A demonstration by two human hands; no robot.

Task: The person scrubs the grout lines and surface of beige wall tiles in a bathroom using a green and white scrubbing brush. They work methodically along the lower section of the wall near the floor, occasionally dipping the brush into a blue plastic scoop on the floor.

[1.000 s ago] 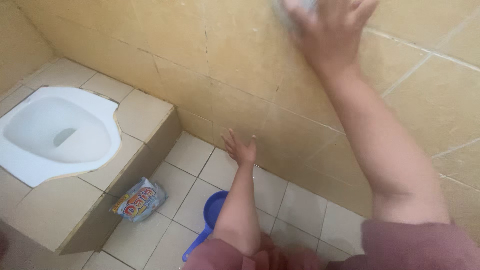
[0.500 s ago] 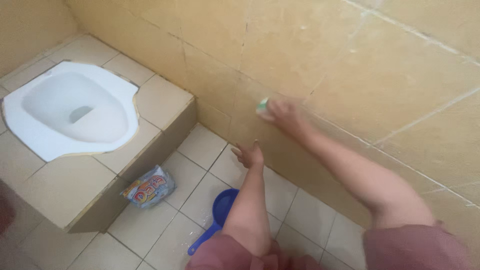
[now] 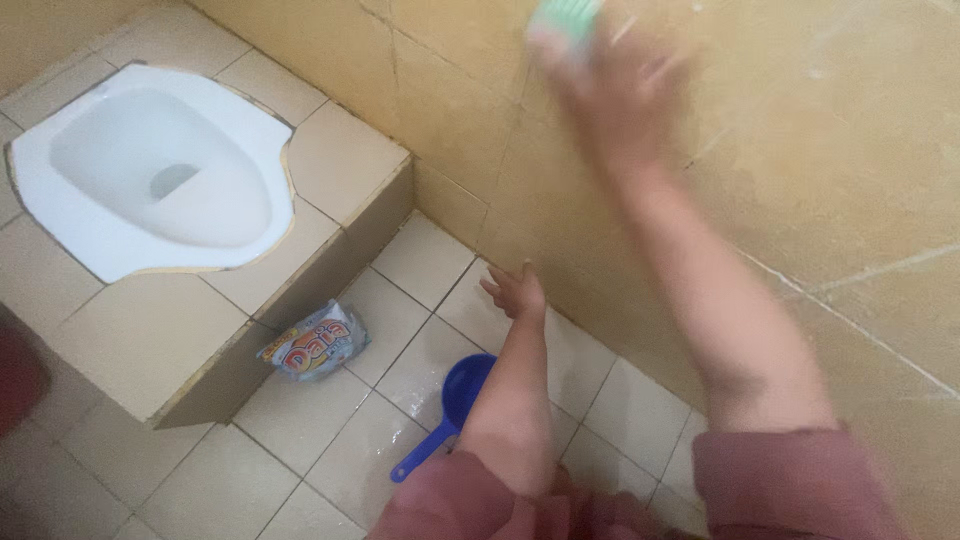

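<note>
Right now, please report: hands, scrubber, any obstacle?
Right hand holds green scrubber on yellow wall. Left hand empty, low by wall. Nothing blocking.

Wet beige tiled floor [image 3: 300,420] — blue dipper [image 3: 452,408], detergent sachet [image 3: 314,346], raised step with white squat pan [image 3: 160,168].

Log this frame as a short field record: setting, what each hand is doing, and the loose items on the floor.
setting: tiled bathroom, yellow wall, raised step with white squat toilet
right hand: raised against the wall, gripping a green and white scrubber, motion-blurred
left hand: empty, fingers spread, low by the wall's base
floor items: blue dipper, detergent pouch beside the step
floor: pale tiles, wet patches
</note>
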